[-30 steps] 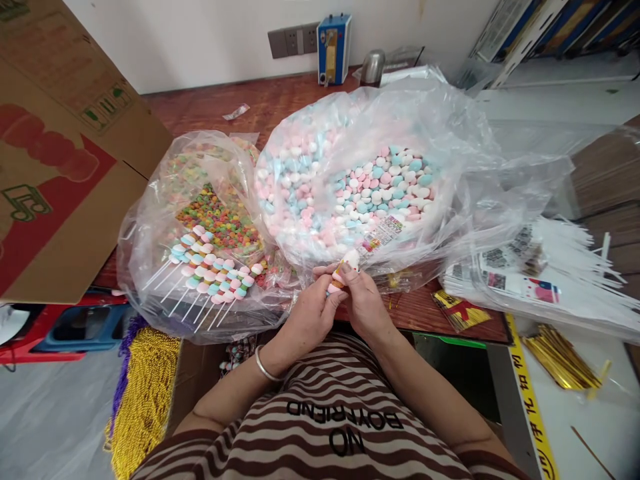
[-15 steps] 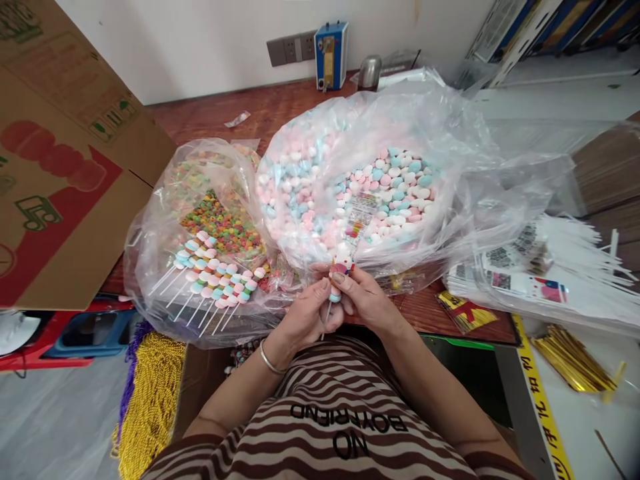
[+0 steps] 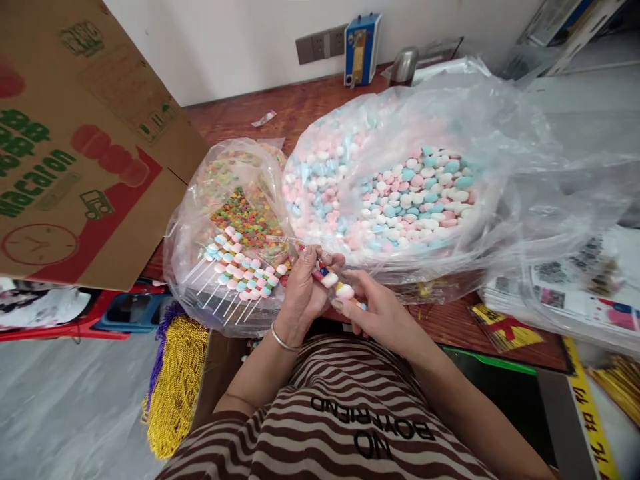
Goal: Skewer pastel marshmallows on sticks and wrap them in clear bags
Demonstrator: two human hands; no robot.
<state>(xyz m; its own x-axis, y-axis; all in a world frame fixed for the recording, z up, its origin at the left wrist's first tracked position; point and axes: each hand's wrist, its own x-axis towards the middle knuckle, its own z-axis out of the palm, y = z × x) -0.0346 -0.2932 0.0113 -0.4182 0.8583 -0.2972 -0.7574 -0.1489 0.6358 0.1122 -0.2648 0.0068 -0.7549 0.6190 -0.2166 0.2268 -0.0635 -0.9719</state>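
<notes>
Both hands, the left hand (image 3: 306, 283) and right hand (image 3: 373, 308), pinch one marshmallow stick (image 3: 336, 285) just below the big marshmallow bag (image 3: 400, 193).

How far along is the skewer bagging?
Done: a row of finished skewers lies in the small bag; whether they are wrapped is unclear. In hand: left hand and right hand hold one candy skewer with a printed sleeve at its tip. Left: the big bag is full of loose candies, and a sleeve stack waits.
</notes>
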